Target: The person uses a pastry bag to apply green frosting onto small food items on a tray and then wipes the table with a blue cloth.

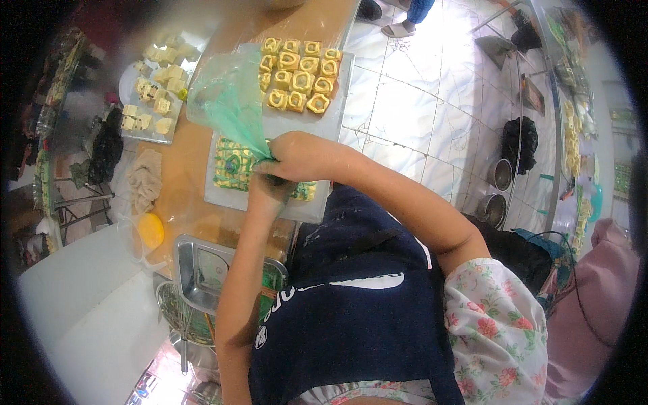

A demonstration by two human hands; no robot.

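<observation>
A translucent green piping bag (239,125) slants down from the upper left, its loose wide end spread over the worktop and its neck bunched. My right hand (300,156) is closed round the bunched neck. Just beneath, my left hand (271,187) is closed against the lower part of the bag; its fingers are mostly hidden by the right hand. Under both hands, small yellow pastries with green piped topping (231,164) stand close together on a grey tray (236,202). The bag's tip is hidden.
Beyond lie yellow ring-topped pastries (297,77) on another tray (297,125). Cake pieces (162,74) fill a tray at far left. A cloth (144,179), yellow round item (150,231), metal pan (196,277) and whisk (182,331) are nearer. Another person's foot (398,31) shows at the top.
</observation>
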